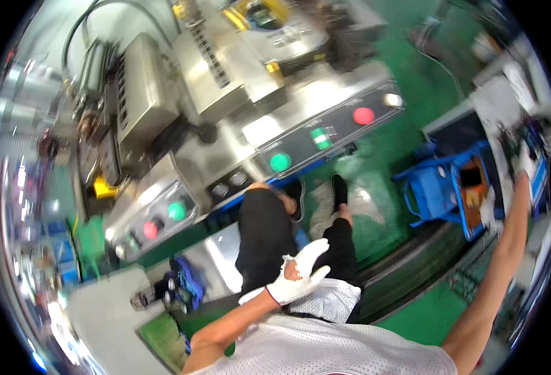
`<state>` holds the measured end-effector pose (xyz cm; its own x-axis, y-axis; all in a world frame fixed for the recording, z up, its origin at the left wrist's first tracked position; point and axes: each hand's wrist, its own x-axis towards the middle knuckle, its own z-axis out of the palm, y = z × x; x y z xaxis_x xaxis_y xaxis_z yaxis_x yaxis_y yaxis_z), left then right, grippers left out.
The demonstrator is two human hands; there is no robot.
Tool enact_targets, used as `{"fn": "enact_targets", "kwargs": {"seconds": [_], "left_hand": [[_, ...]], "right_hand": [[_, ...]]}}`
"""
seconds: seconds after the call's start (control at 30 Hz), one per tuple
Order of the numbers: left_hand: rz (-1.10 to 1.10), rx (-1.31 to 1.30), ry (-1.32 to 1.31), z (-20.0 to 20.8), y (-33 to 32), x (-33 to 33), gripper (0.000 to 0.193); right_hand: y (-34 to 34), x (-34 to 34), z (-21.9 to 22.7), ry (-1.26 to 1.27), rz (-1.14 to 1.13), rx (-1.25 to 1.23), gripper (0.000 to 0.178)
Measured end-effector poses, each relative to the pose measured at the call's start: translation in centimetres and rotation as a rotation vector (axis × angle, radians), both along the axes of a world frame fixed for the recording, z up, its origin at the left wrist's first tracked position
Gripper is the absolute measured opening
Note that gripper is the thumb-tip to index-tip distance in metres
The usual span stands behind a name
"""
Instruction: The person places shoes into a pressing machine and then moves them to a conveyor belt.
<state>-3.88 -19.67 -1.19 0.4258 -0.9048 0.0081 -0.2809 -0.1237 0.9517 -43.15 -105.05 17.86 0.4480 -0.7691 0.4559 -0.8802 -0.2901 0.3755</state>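
Left hand (297,275): gloved, above my lap, fingers parted wide, seemingly holding nothing.
Right hand (525,161): reached out to the desk (497,109); blur hides how far its fingers open or what they hold.
Dark parts (533,132): on that desk, beside my right hand.
Good reach: best keep my forearm clear of the blue chair (435,190).

Hands: two, left hand (297,280) and right hand (525,161). Control panels: two, longer panel (341,130) and shorter panel (163,219) along the machine's (225,147) front edge. Each carries one red button (363,115) and one round green button (280,162). Dark shoes (340,190): two, on the floor (375,240).
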Motion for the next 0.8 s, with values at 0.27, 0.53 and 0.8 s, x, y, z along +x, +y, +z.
{"fn": "enact_targets", "kwargs": {"seconds": [0.27,0.53,0.8], "left_hand": [[0.575,0.393,0.182,3.1,10.1,-0.4,0.047],[0.933,0.293,0.022,-0.1,21.6,-0.5,0.018],[1.812,0.657,-0.051,-7.0,41.2,-13.7,0.017]], "right_hand": [[22.3,13.4,-15.0,-0.588,-0.115,0.173,0.091],[68.4,35.4,-20.4,-0.967,0.561,1.561,0.062],[95.5,47.6,-19.8,0.068,1.569,1.707,0.068]]}}
